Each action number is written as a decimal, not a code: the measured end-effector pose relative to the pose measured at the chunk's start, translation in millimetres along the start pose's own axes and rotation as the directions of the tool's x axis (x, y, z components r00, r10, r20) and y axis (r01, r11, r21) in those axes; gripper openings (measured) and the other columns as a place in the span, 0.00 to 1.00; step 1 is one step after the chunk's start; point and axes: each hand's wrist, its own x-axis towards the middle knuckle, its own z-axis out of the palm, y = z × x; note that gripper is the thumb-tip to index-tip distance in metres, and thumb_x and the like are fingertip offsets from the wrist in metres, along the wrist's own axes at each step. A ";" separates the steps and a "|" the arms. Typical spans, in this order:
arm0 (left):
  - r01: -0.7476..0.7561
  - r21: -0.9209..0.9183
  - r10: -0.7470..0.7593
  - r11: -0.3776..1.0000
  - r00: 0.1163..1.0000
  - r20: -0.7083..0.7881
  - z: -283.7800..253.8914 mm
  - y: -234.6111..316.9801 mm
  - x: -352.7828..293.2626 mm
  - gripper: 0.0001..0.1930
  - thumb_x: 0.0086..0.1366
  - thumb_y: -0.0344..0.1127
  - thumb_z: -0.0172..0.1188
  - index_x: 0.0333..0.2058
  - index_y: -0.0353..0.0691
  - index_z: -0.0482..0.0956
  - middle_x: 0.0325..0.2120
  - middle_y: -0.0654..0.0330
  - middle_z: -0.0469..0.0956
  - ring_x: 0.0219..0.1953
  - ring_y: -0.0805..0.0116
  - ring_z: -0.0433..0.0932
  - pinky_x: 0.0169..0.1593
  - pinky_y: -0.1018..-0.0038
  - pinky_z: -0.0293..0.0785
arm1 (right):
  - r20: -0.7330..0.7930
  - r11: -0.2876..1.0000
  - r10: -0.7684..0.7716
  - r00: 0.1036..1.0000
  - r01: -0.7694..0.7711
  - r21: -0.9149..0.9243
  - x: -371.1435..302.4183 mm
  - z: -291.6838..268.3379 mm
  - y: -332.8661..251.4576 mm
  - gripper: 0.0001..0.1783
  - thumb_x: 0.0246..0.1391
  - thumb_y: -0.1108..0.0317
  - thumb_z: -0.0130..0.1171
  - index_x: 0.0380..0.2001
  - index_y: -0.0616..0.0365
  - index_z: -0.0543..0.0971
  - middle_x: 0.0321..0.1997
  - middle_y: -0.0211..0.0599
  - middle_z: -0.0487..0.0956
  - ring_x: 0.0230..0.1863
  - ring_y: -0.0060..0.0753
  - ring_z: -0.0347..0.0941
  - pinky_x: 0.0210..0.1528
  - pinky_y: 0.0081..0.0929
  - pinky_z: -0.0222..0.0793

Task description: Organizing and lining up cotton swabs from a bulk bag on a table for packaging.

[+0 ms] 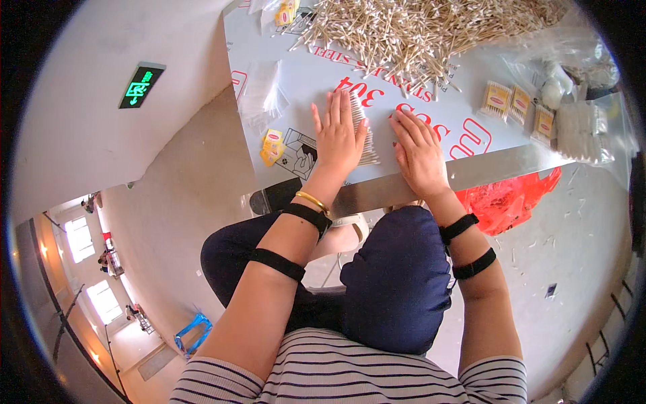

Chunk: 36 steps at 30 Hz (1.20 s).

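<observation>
My left hand (337,137) lies flat at the left side of a row of cotton swabs (364,138), its fingers stretched out and covering part of the row. The swabs lie side by side on the steel-topped table (316,74). To the right of the row, my right hand (420,149) rests on the tabletop with its fingers extended, apart from the swabs and holding nothing. A large loose heap of cotton swabs (410,34) spreads over the far part of the table.
Clear plastic bags (261,93) and yellow labels (272,146) lie at the left. Small packed swab bags (498,99) sit at the right beside a larger filled bag (584,131). A red plastic bag (501,202) hangs below the table's near edge; a blue stool (193,333) stands behind left.
</observation>
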 end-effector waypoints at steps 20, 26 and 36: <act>-0.075 -0.025 0.075 0.997 0.997 0.026 10.1 1.4 0.7 0.47 0.74 0.60 0.47 0.71 0.20 0.46 0.74 0.31 0.43 0.77 0.38 0.40 0.78 0.48 0.35 | -0.013 1.000 0.006 1.000 -0.006 0.025 -0.9 2.5 1.2 0.28 0.61 0.65 0.57 0.65 0.53 0.72 0.71 0.35 0.69 0.74 0.39 0.61 0.75 0.43 0.56; -0.076 -0.025 0.077 0.997 0.996 0.038 10.6 -0.8 3.6 0.49 0.73 0.61 0.48 0.71 0.19 0.44 0.74 0.30 0.41 0.77 0.36 0.38 0.78 0.48 0.35 | -0.009 1.000 0.010 1.000 -0.010 0.017 0.3 1.8 0.2 0.29 0.60 0.65 0.58 0.65 0.53 0.73 0.71 0.35 0.70 0.74 0.39 0.61 0.75 0.43 0.56; -0.112 -0.018 0.113 0.994 0.991 0.069 9.0 -3.5 2.0 0.51 0.73 0.62 0.49 0.72 0.20 0.41 0.74 0.31 0.38 0.77 0.36 0.35 0.78 0.48 0.34 | -0.023 1.000 0.003 1.000 -0.002 0.015 -1.1 3.8 1.5 0.29 0.60 0.65 0.59 0.65 0.53 0.73 0.71 0.35 0.69 0.74 0.39 0.62 0.75 0.43 0.57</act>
